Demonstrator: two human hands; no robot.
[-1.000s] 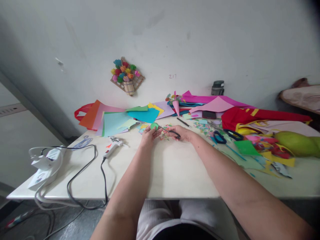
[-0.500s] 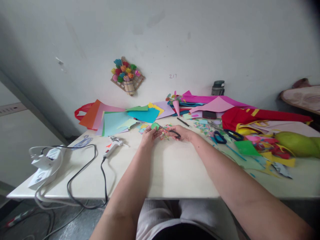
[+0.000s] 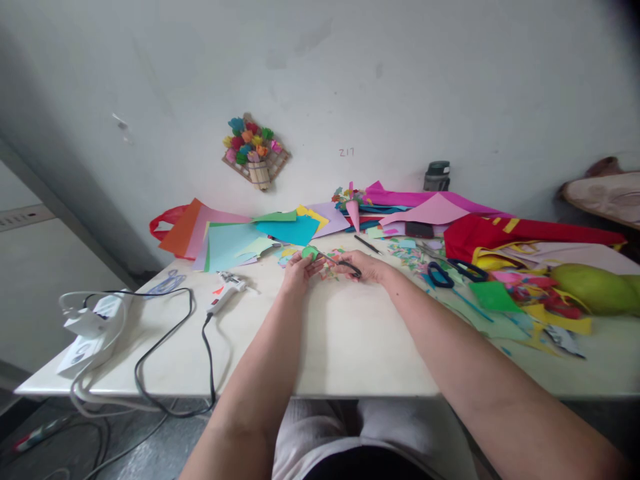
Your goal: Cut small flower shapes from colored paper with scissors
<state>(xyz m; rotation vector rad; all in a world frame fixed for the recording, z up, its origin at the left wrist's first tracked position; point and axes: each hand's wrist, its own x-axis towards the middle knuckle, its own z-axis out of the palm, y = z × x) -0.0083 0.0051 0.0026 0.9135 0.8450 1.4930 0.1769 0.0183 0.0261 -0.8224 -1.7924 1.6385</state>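
Observation:
My left hand point(image 3: 301, 269) is closed on a small piece of green paper point(image 3: 309, 252), pinched near its fingertips. In my right hand point(image 3: 366, 266) is a pair of scissors point(image 3: 351, 268) with dark handles, its blades pointing left at the green paper. The blade tips meet the paper's edge; whether they are parted is too small to tell. Under and behind both hands lie many small coloured paper scraps point(image 3: 286, 253). A black pen point(image 3: 367, 245) rests just beyond my right hand.
A glue gun point(image 3: 226, 296) with its cord and a white power strip point(image 3: 95, 333) are at left. Coloured paper sheets point(image 3: 227, 248) line the back. To the right lie larger blue-handled scissors point(image 3: 441, 274), a green paper square point(image 3: 495, 297) and a red cloth point(image 3: 480, 233).
Almost nothing differs. Both hands stay in place with the green paper and scissors; the view has shifted very slightly.

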